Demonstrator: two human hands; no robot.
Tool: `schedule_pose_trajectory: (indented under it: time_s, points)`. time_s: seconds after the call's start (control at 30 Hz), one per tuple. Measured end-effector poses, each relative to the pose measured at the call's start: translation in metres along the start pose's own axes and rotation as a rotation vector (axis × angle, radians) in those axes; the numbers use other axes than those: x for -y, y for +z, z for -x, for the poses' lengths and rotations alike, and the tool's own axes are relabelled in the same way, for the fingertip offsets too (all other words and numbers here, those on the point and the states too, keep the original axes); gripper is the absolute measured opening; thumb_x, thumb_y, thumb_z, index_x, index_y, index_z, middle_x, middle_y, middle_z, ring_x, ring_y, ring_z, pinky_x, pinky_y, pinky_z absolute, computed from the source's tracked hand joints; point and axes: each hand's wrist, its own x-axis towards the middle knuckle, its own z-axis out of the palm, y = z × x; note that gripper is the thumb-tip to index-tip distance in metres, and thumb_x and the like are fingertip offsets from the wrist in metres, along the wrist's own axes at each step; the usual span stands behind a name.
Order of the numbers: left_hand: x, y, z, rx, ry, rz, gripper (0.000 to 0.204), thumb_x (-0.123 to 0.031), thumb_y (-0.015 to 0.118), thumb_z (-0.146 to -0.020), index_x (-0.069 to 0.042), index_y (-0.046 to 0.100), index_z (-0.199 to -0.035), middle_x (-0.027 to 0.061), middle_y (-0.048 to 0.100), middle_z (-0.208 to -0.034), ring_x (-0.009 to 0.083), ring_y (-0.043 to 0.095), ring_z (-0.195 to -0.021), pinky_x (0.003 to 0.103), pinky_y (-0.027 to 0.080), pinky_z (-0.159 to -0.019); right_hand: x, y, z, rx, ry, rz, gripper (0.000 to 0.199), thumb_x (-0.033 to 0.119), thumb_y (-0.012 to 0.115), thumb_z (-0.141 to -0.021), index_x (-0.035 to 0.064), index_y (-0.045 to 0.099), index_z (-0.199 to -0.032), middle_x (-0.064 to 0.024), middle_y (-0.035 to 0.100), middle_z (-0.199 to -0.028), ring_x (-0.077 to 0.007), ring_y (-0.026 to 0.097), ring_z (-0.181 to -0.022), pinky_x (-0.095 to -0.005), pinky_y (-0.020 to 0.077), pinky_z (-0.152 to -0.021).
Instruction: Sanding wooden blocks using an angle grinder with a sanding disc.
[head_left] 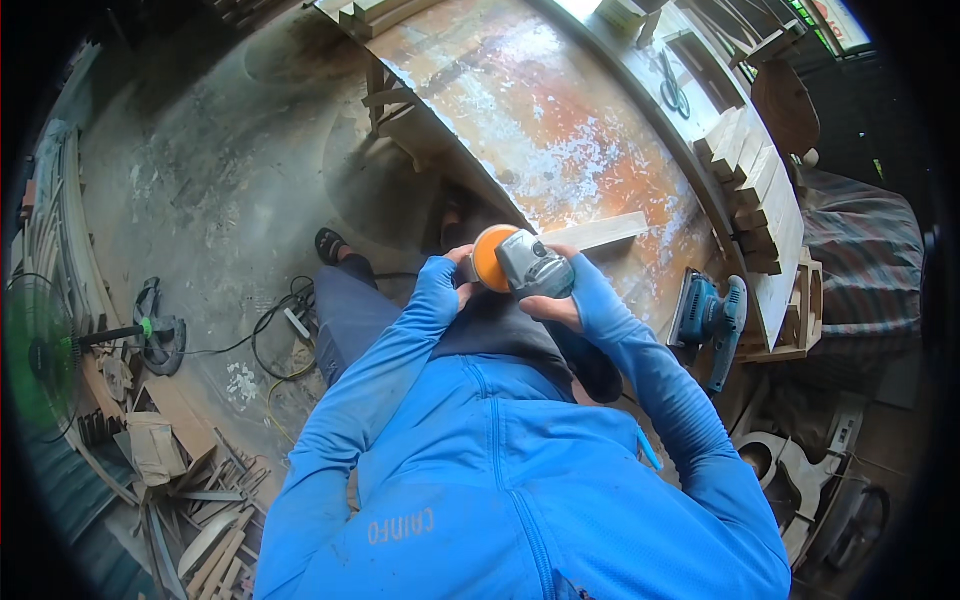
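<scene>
An angle grinder (533, 264) with a silver-grey head is held above my lap at the table's near corner. On its face sits a round orange disc (489, 262). My left hand (459, 274) grips the disc's left edge, fingers above and thumb below. Around the grinder's body my right hand (556, 307) is closed, its thumb on the near side. The dark rear of the tool runs down past my right wrist. A pale wooden strip (608, 229) lies on the worn worktable (530, 110) just beyond my right hand.
A blue power sander (712, 315) rests right of my right forearm. Farther off are dark-handled scissors (674, 95) and stacked wooden blocks (745, 170). At left stand a green fan (45, 345), a black cable (258, 335) and wood scraps (215, 545) on the floor.
</scene>
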Motion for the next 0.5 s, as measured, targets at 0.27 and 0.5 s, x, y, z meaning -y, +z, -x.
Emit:
schedule_pose_trajectory:
  time_s: [0.27,0.5]
  points:
    - [0.011,-0.002,-0.002,0.013,-0.018,0.011,0.057,0.01,0.073,-0.076,-0.012,0.061,-0.127,0.0168,0.065,-0.117,0.0314,0.063,-0.107,0.038,0.049,-0.098,-0.022,-0.017,0.01,-0.098,0.041,-0.063,0.095,0.031,0.092,-0.069,-0.0062,0.038,-0.139,-0.0167,0.063,-0.119,-0.0202,0.061,-0.11,-0.0333,0.049,-0.097]
    - [0.009,0.004,-0.001,0.023,-0.026,0.046,0.057,0.01,0.072,-0.077,-0.012,0.06,-0.128,0.0165,0.065,-0.117,0.0311,0.063,-0.106,0.039,0.049,-0.098,-0.024,-0.011,0.007,-0.105,0.014,-0.08,0.097,0.034,0.092,-0.068,-0.0068,0.04,-0.138,-0.0173,0.064,-0.119,-0.0211,0.061,-0.11,-0.0331,0.0484,-0.098]
